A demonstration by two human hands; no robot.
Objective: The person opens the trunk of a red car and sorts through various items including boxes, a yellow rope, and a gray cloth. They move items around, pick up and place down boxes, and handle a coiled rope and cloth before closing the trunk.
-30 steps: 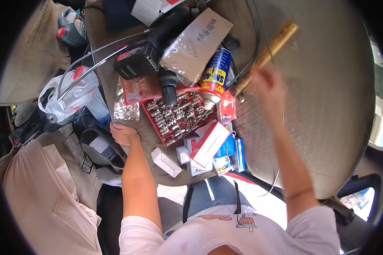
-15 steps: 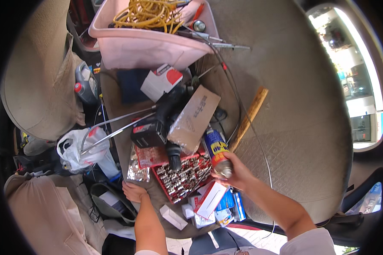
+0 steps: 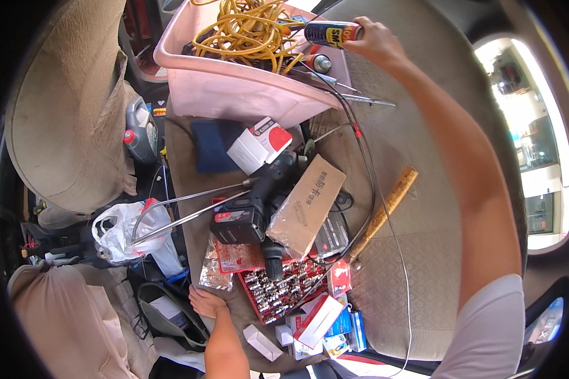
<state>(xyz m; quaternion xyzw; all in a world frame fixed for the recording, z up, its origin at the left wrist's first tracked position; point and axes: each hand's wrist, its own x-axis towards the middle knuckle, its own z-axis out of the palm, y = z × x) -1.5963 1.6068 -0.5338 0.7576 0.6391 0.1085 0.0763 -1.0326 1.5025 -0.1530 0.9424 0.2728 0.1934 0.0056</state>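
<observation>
My right hand (image 3: 376,43) is closed round the end of a blue, yellow and red spray can (image 3: 327,33), held on its side over the right rim of a pink plastic bin (image 3: 246,95). Inside the bin lie a tangled yellow cord (image 3: 250,35) and another can (image 3: 321,63). My left hand (image 3: 207,303) rests at the left edge of the seat with fingers stretched out, holding nothing. Beside it lies a shiny foil packet (image 3: 215,275). A red case of small metal bits (image 3: 281,294) is close by.
On the seat (image 3: 449,252) are a black cordless drill (image 3: 240,221), a brown cardboard box (image 3: 306,205), a wooden handle (image 3: 385,208), a red-and-white box (image 3: 259,145) and several small boxes (image 3: 319,322). Loose cables cross the seat. A white plastic bag (image 3: 129,234) and grey jug (image 3: 141,132) are at left.
My right hand has lifted the spray can from beside the cardboard box and carried it up to the bin's right rim. My left hand stays at the seat edge. The view has shifted slightly.
</observation>
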